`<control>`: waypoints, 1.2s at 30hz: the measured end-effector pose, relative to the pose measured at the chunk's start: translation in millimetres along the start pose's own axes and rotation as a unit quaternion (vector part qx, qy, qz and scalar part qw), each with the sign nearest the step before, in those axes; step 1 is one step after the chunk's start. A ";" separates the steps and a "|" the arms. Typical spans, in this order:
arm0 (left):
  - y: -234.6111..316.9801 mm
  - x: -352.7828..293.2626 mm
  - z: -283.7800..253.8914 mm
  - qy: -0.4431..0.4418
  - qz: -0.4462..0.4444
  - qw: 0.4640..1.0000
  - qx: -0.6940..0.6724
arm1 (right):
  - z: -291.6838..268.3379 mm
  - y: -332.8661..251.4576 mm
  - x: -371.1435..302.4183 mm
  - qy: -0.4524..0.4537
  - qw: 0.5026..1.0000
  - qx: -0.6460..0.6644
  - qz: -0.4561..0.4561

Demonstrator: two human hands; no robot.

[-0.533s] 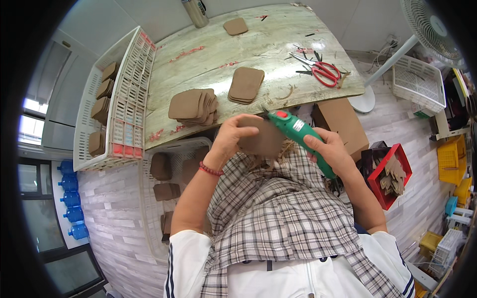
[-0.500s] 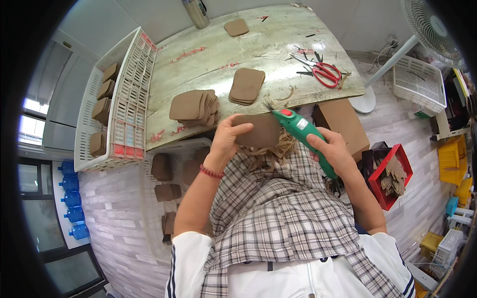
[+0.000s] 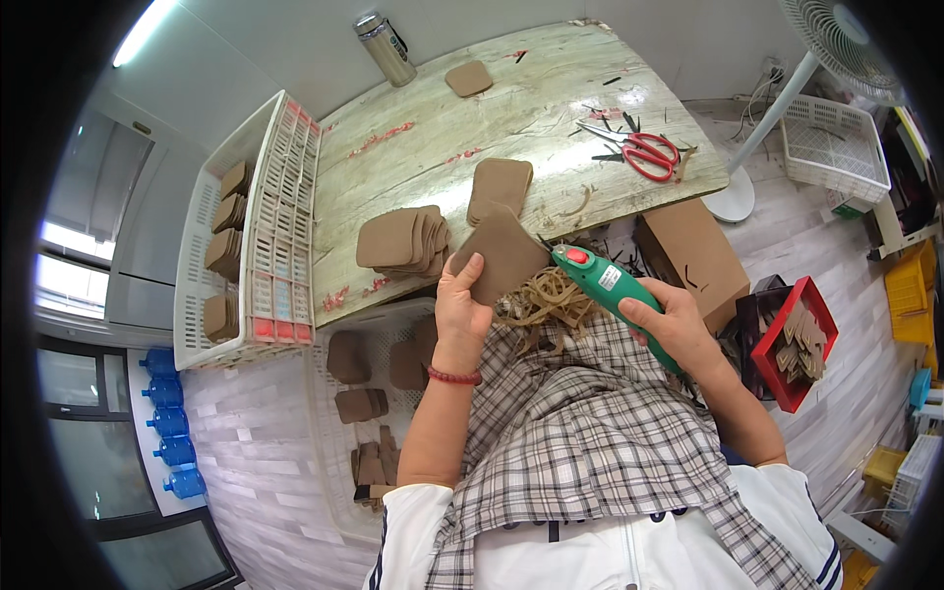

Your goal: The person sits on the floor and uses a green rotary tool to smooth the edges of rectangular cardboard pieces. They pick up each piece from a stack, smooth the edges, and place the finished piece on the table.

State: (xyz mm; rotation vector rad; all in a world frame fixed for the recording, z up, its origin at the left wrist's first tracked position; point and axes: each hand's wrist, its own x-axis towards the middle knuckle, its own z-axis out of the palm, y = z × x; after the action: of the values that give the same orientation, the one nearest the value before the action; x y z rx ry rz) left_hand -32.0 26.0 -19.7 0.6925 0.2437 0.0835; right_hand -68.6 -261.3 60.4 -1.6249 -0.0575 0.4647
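My left hand pinches a flat brown rounded-square pad between thumb and fingers, one corner pointing away from me. My right hand is wrapped round a green handheld electric cutter with a red button. Its dark tip is close to the pad's right corner; whether they touch I cannot tell. Below the pad, a tangle of thin brown trimmings lies over my checked apron. On the table just beyond my left hand sit a fanned stack of brown pads and a neater stack.
Red-handled scissors and dark scraps lie on the worn table. A single pad and a steel flask are farther back. White crates with pads stand left; a cardboard box and red bin are right.
The pad has been turned in my left hand, so a corner now points away from me. The cutter's tip has shifted beside its right corner. The whole view has moved slightly.
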 end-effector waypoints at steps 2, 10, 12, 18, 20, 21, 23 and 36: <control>10.8 -1.9 3.0 -0.016 0.010 0.997 0.069 | -1.5 -1.0 -1.8 0.019 1.000 0.010 0.009; 183.5 69.7 -46.7 0.084 0.142 0.839 0.519 | -18.2 16.5 -5.4 0.060 0.998 0.031 -0.002; 179.1 78.7 -41.6 0.126 0.224 0.637 0.727 | -19.6 18.2 -4.8 0.061 0.998 0.034 -0.005; 57.2 87.6 8.0 -0.046 0.450 0.392 0.801 | -22.8 23.2 -6.0 0.089 0.995 0.034 0.002; 7.9 91.2 33.4 -0.018 0.345 0.431 0.833 | -24.2 25.0 -4.0 0.091 0.995 0.031 -0.001; -7.4 100.1 27.1 0.006 0.306 0.460 0.833 | -23.3 23.2 -4.8 0.088 0.996 0.030 -0.004; -29.5 116.5 18.4 0.104 0.216 0.497 0.834 | -23.1 25.4 -6.9 0.092 0.995 0.023 0.001; -49.1 106.9 16.7 0.087 0.298 0.551 0.775 | -18.8 39.1 -2.4 0.086 0.996 0.030 -0.005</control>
State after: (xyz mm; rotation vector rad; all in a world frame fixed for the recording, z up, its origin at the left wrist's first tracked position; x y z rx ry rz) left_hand 75.4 -5.2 -59.5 2.5902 0.2118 0.6544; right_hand -73.8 -284.4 24.0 -1.5994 0.0751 0.3145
